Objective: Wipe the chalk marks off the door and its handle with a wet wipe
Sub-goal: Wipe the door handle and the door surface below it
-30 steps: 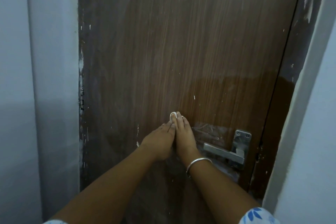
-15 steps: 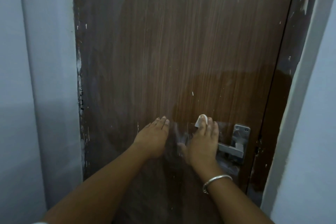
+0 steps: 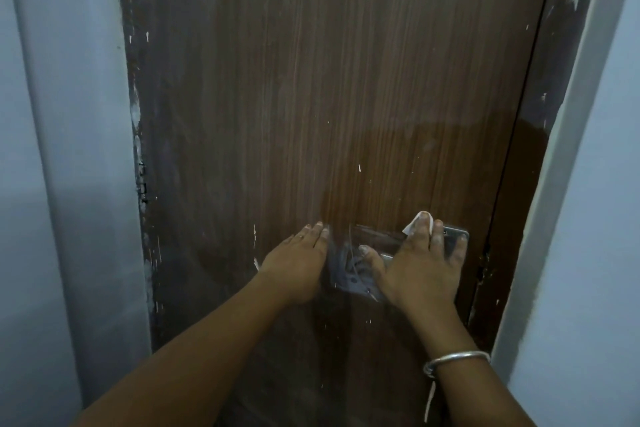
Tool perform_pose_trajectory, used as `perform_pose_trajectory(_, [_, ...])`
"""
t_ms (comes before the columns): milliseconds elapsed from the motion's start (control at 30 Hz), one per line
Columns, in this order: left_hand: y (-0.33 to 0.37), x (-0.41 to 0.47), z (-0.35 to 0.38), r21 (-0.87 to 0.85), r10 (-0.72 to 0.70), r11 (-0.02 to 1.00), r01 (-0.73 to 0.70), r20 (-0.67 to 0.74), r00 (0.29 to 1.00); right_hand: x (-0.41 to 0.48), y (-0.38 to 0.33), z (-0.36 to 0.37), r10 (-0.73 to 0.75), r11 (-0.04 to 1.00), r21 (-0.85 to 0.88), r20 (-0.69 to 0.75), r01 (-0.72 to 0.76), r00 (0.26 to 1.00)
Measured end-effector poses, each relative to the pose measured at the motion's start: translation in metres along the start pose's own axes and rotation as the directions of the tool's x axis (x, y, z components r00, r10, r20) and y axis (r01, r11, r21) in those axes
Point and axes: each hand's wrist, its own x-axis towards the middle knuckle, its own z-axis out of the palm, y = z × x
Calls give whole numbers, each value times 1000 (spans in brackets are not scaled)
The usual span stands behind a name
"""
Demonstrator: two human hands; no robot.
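Pressed the wipe (image 3: 412,227) on the handle (image 3: 456,234) with the right hand (image 3: 422,270), fingers straight and spread, to rub it clean. Laid the left hand (image 3: 298,263) flat beside the handle, likely steadying the door (image 3: 346,80).

Right hand (image 3: 420,267) with wet wipe (image 3: 420,222) farther right, atop the handle (image 3: 450,236).

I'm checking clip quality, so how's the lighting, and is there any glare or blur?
Head view: dim, bluish light with no hard shadows; a soft glossy sheen on the door above the handle; door edges slant, likely from the wide lens; left hand, right hand and wet wipe look fairly sharp.
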Motion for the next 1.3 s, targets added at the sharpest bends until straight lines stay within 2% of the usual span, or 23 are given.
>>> perform_pose_trajectory(200, [0,3,9,-17,16,1000,-16,13,1000,8,13,0,-98,993,53,-65,102,993])
perform_pose_trajectory(333, [6,11,15,-38,28,999,-27,6,1000,16,36,-8,-226,974,-48,-108,222,968])
perform_pose_trajectory(467, [17,16,19,-68,57,996,-58,-11,998,27,59,-11,-300,950,-6,-285,311,910])
perform_pose_trajectory(567, [24,19,25,-78,68,995,-69,-18,998,24,64,-6,-247,951,60,-437,303,865])
perform_pose_trajectory(700, [28,22,27,-85,78,993,-78,-3,997,20,62,3,-163,948,150,-527,279,834])
perform_pose_trajectory(833, [27,21,27,-88,90,992,-90,-2,996,16,69,1,-65,963,196,-492,183,868])
perform_pose_trajectory(967, [27,21,27,-131,86,988,-85,6,996,8,75,0,-7,993,111,-273,39,962])
perform_pose_trajectory(1033, [31,23,25,-196,75,978,-77,-15,997,6,75,-1,47,993,120,-246,-18,968])
perform_pose_trajectory(1167, [45,26,16,-386,65,915,-115,-142,988,7,59,0,-43,986,139,-317,91,947])
perform_pose_trajectory(1300, [62,34,5,-582,22,792,-186,-276,961,18,40,5,-93,989,89,-278,122,956])
